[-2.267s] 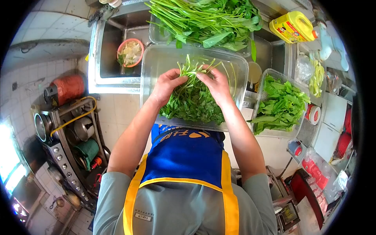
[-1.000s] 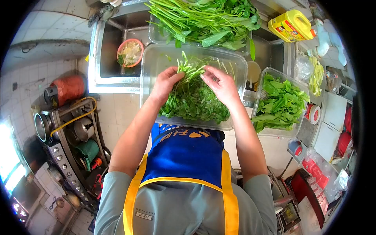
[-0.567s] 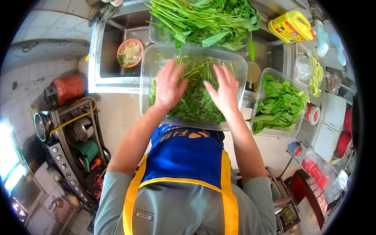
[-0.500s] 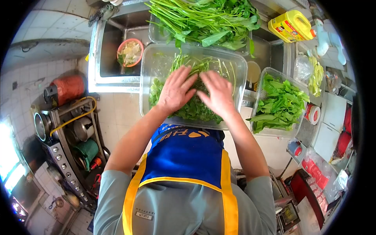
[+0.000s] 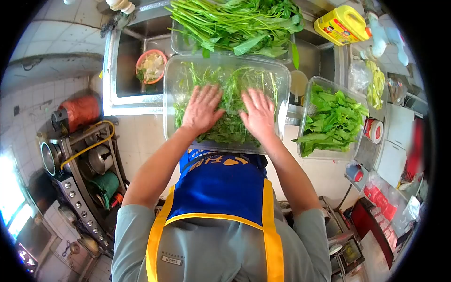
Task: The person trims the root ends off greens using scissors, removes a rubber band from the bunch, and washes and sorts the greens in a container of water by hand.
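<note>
A clear plastic tub spans the front of the sink, with leafy green herbs and thin stems in it. Over the left part of the herbs, my left hand lies palm down, its fingers spread and pointing away from me. My right hand rests the same way on the right part, fingers apart. Neither hand grips anything, and both touch the greens. The fingertips are slightly blurred, and the herbs beneath the palms are hidden.
Behind the tub, long-stemmed greens fill another clear container. A pink bowl of scraps sits in the sink's left part. To the right are a container of leafy greens and a yellow jug. A stove stands at the left.
Both hands have let go of the bunch of stems, opened flat and moved apart over the herbs. The greens now lie more spread out across the tub. The whole view has shifted slightly.
</note>
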Demonstrator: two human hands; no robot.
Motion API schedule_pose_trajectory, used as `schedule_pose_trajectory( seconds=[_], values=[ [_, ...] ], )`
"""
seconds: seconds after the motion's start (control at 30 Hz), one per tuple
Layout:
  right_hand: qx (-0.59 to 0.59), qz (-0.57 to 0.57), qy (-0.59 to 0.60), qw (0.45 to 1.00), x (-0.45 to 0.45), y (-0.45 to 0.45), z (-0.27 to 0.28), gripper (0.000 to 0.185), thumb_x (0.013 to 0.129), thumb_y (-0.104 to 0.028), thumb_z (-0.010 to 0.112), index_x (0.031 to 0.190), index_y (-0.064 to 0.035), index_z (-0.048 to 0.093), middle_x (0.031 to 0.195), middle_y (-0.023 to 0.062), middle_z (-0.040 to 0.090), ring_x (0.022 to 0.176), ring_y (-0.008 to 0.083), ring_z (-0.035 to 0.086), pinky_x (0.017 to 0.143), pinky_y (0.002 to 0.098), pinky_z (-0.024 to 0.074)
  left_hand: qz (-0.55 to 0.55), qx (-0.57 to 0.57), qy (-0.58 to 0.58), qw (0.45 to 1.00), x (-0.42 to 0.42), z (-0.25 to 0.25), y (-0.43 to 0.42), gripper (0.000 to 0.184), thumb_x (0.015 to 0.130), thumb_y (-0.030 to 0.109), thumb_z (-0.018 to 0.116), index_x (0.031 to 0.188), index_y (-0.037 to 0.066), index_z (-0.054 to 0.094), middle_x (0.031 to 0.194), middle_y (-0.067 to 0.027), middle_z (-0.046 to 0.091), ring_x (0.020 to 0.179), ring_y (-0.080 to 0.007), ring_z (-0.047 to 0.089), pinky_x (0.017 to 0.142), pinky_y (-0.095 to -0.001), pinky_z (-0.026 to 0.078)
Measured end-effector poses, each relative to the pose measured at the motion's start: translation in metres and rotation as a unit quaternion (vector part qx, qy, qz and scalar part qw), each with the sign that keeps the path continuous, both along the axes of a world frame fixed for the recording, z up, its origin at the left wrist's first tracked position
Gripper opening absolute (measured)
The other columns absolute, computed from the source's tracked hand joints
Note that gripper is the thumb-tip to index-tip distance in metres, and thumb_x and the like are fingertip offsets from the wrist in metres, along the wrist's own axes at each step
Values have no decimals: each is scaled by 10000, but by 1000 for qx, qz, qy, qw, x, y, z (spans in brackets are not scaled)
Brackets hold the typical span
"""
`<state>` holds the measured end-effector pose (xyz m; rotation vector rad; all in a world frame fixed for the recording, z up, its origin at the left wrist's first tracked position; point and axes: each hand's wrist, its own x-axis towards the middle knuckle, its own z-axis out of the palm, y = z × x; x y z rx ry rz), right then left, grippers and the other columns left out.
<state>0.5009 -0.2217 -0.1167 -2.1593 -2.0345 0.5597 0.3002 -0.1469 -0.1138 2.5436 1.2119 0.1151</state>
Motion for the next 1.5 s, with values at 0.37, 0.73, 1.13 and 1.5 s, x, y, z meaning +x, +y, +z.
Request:
schedule_pose_trajectory(
  seconds=[0.37,0.73,1.13,1.5],
  values=[
    [157,-62,77,983,6,20,15,334,827,-291,671,1086,-81,647,1213,77,530,1205,251,472,935,422,335,166,51,-202,964,5,2,25,150,813,152,662,933,63,650,923,-105,614,872,-307,570,766,-417,430],
    [142,-82,161,973,-10,32,14,226,827,-229,669,1008,-93,667,1102,58,615,1139,238,528,927,409,343,154,66,-107,980,23,1,49,184,769,197,690,921,95,683,896,-92,594,888,-302,564,773,-393,445],
    [55,-133,382,913,-19,50,24,269,818,-190,707,1054,-71,656,1042,105,651,948,254,619,796,328,484,100,4,-282,954,9,0,39,121,755,81,667,869,61,629,923,-113,601,881,-329,558,782,-411,444],
    [84,-105,408,903,-29,49,12,160,819,-143,709,932,-35,676,896,97,683,805,206,658,725,303,509,7,-2,-264,965,3,12,24,135,756,69,666,878,55,610,909,-104,581,864,-318,546,765,-408,436]
  ],
)
